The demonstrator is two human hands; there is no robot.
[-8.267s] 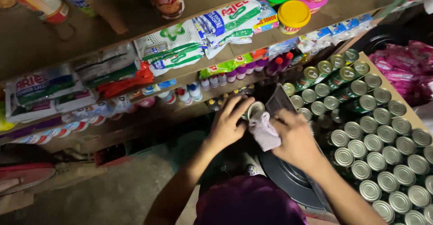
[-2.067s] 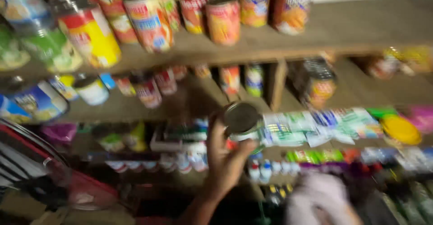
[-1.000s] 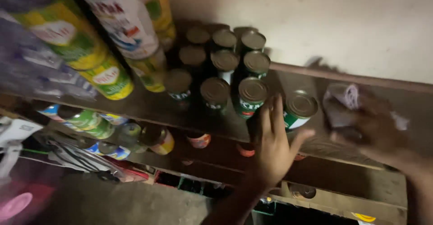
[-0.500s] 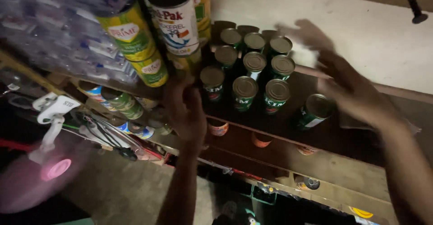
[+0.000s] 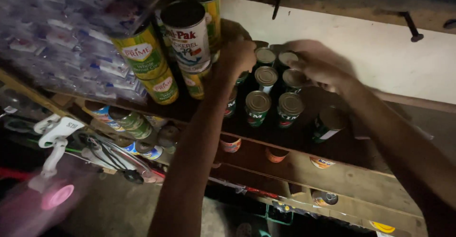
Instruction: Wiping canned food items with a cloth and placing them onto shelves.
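Tall yellow-green labelled cans point(image 5: 145, 56) and a white-labelled can point(image 5: 188, 35) stand stacked at ten o'clock on the dark wooden shelf point(image 5: 285, 137). Small green-labelled tins point(image 5: 266, 94) sit in rows at twelve, one lone tin point(image 5: 327, 123) at two. My left hand point(image 5: 237, 56) curls against the leftmost tins; my right hand point(image 5: 320, 66) is blurred over the back row, and I cannot tell its grip.

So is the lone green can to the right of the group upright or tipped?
Upright. The lone green can stands on the wooden shelf, round lid facing up, apart from the small cans both hands reach over.
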